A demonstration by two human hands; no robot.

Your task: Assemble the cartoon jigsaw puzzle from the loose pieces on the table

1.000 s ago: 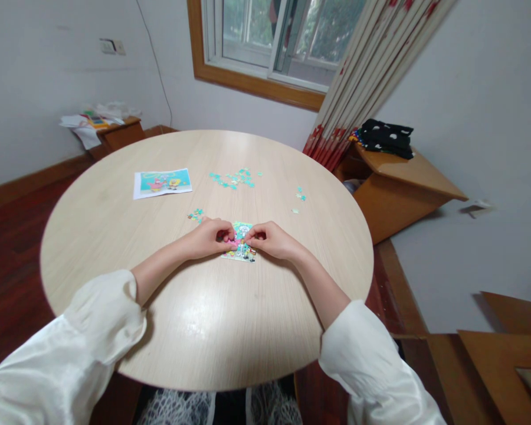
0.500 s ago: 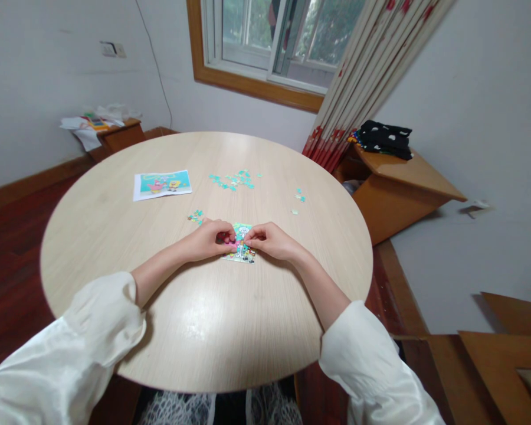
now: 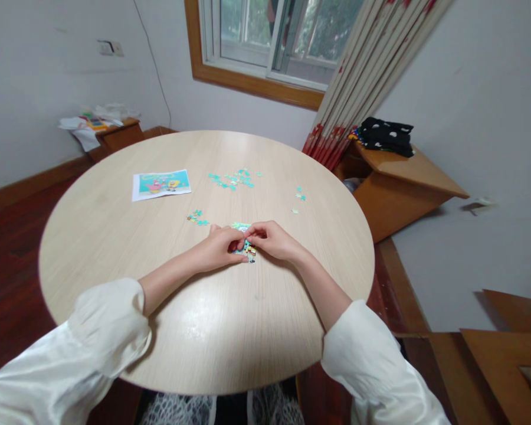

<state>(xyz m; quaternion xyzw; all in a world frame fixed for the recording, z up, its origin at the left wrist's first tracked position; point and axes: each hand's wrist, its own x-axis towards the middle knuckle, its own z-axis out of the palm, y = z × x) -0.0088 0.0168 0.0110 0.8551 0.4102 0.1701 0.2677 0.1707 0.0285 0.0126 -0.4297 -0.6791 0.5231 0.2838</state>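
A small, partly joined jigsaw puzzle (image 3: 246, 250) lies near the middle of the round wooden table (image 3: 115, 236). My left hand (image 3: 219, 248) rests on its left part with fingers curled and pinched over it, hiding most of it. My right hand (image 3: 271, 239) meets it from the right, fingertips pinched at the puzzle's top edge. What either pinch holds is too small to make out. A few loose teal pieces (image 3: 196, 217) lie just left of my left hand.
A printed cartoon picture sheet (image 3: 160, 183) lies at the far left of the table. A scatter of teal pieces (image 3: 232, 178) sits farther back, with a few more pieces (image 3: 299, 195) to the right. A wooden cabinet with dark cloth (image 3: 387, 137) stands at right by the curtain.
My left hand has slid right over the puzzle, covering most of it, and now touches my right hand. The right hand has barely moved.
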